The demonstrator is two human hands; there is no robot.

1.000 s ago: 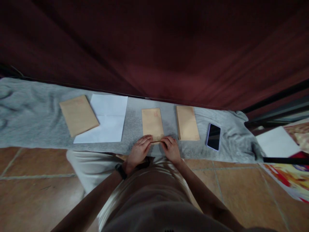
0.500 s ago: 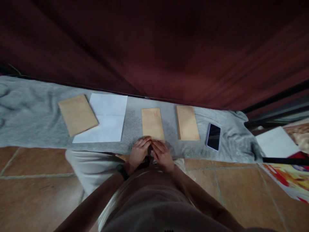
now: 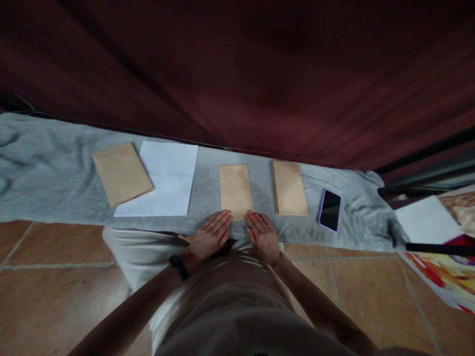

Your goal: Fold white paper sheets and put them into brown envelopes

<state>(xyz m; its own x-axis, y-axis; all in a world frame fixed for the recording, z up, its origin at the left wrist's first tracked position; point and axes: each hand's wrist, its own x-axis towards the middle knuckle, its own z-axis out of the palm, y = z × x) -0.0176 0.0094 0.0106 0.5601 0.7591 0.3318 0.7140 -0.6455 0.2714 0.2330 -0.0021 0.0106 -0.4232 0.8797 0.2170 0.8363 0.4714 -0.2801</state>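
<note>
Head view, looking down. Grey cloth spread as a long strip over a floor of reddish-brown tiles, wrinkled at both ends. Behind the cloth, a dark maroon curtain fills the whole upper part of the frame, its folds running diagonally.

On the cloth, left to right: a brown envelope lying at an angle, partly overlapping a white sheet of paper; a middle envelope, upright and flat, with a faint red mark near its top right corner; a stack of brown envelopes just beside it; a dark phone with a pale case, screen up, well apart from the hands.

Left hand and right hand both lie flat, palms down, fingers extended and close together, holding nothing. Fingertips rest at the near edge of the middle envelope, one hand at each lower corner; actual contact cannot be told. A dark band sits on the left wrist.

Far right, beyond the cloth: a second white sheet, a dark bar, and brightly coloured printed material on the tiles. Person's light trousers fill the bottom centre.
</note>
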